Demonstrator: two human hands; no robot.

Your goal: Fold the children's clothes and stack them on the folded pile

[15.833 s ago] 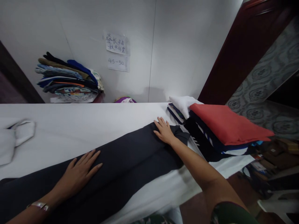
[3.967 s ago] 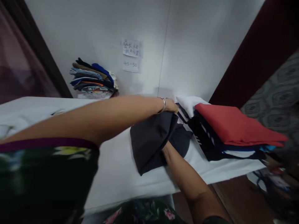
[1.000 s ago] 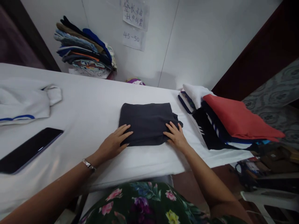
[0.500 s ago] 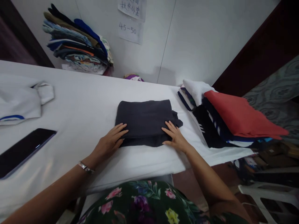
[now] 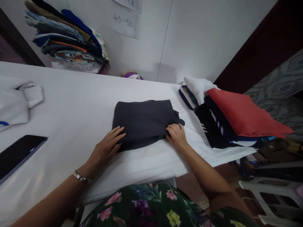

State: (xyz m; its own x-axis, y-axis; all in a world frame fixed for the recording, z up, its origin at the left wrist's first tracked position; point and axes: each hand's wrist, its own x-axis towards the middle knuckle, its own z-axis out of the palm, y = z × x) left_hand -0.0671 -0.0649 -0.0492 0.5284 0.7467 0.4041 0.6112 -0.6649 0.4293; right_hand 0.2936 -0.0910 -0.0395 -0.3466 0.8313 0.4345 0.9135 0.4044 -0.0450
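Note:
A dark grey folded garment (image 5: 143,118) lies on the white-covered table in front of me. My left hand (image 5: 107,143) rests at its near left corner, fingers stretched out over the top layer. At the near right corner my right hand (image 5: 177,135) has its fingers curled round the garment's edge, with the thumb hidden underneath. A small bunched bit of the same dark cloth sticks out beyond the right side. Along the front, a lower layer shows beneath the upper fold on the left.
Folded clothes topped by a red garment (image 5: 246,113) are piled on the right. A phone (image 5: 20,154) and a white garment (image 5: 13,105) lie on the left of the table (image 5: 78,94). Behind it stands a clothes stack (image 5: 68,41). A plastic stool (image 5: 251,189) is lower right.
My right fingers, spread flat before, have curled onto the garment's near right edge, which has been drawn up slightly. The view has shifted a little, moving the phone and white garment leftward.

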